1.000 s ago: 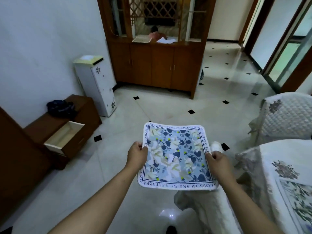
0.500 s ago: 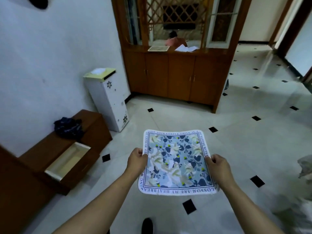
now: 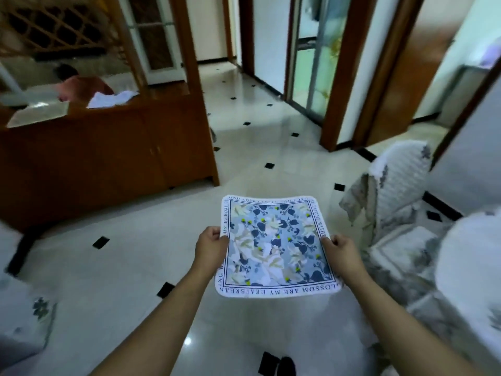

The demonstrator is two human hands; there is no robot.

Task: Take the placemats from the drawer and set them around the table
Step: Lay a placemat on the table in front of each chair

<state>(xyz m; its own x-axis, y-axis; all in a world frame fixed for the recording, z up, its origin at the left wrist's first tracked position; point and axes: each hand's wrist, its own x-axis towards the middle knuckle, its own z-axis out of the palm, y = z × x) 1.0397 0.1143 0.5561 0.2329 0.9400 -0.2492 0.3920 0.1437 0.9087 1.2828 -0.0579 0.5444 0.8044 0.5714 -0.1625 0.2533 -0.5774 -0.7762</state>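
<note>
A wooden sideboard [image 3: 108,156] stood left of the tiled floor [image 3: 113,267], a fabric-covered chair [image 3: 393,213] right. Between them a person held a blue floral placemat [image 3: 273,248] flat above the floor, the left hand [image 3: 210,246] and right hand [image 3: 343,252] each pinching one side edge.

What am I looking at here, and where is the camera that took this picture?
The camera sits on a person's head, looking forward and down, so you see their own two bare arms. The left hand and right hand each pinch one side of a flowered placemat, held flat above the tiled floor. To the right stand a covered chair and the edge of a cloth-covered table. A wooden cabinet stands at the left. No machine is involved.
</note>
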